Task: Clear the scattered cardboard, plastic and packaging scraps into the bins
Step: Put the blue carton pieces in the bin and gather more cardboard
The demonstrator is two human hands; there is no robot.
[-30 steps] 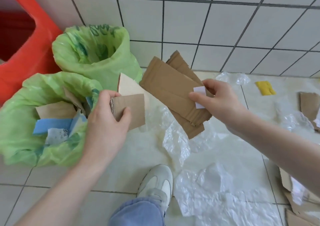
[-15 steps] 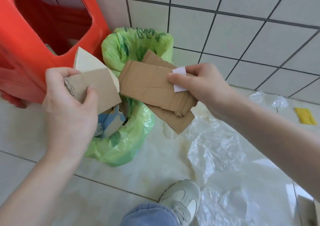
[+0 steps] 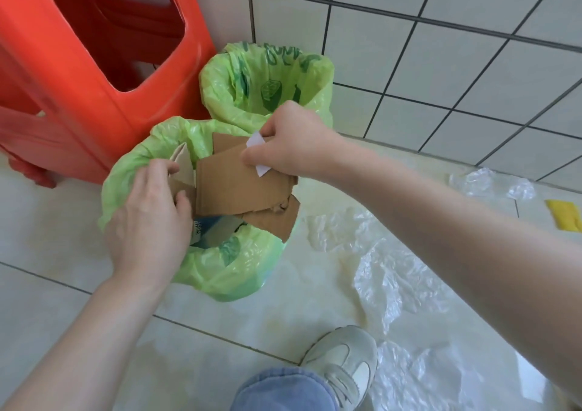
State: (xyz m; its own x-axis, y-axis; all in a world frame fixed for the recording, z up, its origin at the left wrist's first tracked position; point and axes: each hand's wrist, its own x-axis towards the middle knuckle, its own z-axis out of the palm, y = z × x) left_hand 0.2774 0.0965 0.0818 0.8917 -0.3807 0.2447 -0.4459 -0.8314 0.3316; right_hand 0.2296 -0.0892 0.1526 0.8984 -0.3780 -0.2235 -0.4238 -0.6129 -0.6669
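Brown corrugated cardboard pieces (image 3: pixel 239 187) with torn edges hang over the near green plastic-lined bin (image 3: pixel 226 268), pinched by your right hand (image 3: pixel 293 146) together with a small white paper scrap (image 3: pixel 256 141). Your left hand (image 3: pixel 148 221) grips smaller smooth cardboard pieces (image 3: pixel 182 164) at the bin's left rim. Crinkled clear plastic film (image 3: pixel 403 284) lies on the floor, right.

Both hands now sit lower over the near bin (image 3: pixel 220 272), the cardboard pieces (image 3: pixel 239 187) below their fingers entering its mouth.
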